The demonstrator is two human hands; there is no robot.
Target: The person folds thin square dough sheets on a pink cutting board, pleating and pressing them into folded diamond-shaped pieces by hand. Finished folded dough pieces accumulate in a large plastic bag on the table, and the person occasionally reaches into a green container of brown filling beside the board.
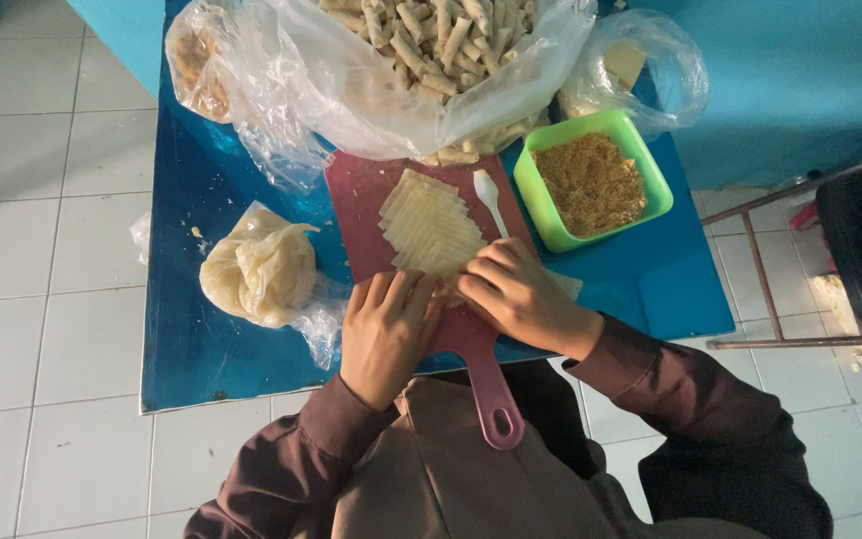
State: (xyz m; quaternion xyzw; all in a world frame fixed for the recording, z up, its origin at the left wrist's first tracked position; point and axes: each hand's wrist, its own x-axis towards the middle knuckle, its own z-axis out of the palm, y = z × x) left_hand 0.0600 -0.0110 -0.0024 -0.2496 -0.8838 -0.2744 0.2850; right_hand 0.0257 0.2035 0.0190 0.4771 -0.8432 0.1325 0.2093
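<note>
Head view: blue table [202, 359] on white tiled floor [42, 250]; both hands' grips pressed flat on wrapper stack [429, 228], pink board [356, 215].

- Setting: an informal food-preparation spot, apparently in a home or small snack-making kitchen; which of the two cannot be told.
- Floor: plain white floor tiles [42, 250], with turquoise walls [800, 70].
- Work surface: a low blue table [212, 200] carrying a pink cutting board [361, 200].
- Foodstuffs: a clear bag of finished rolls [431, 50], stacked pale wrappers [429, 225], and a green container of brown filling [591, 180].
</note>
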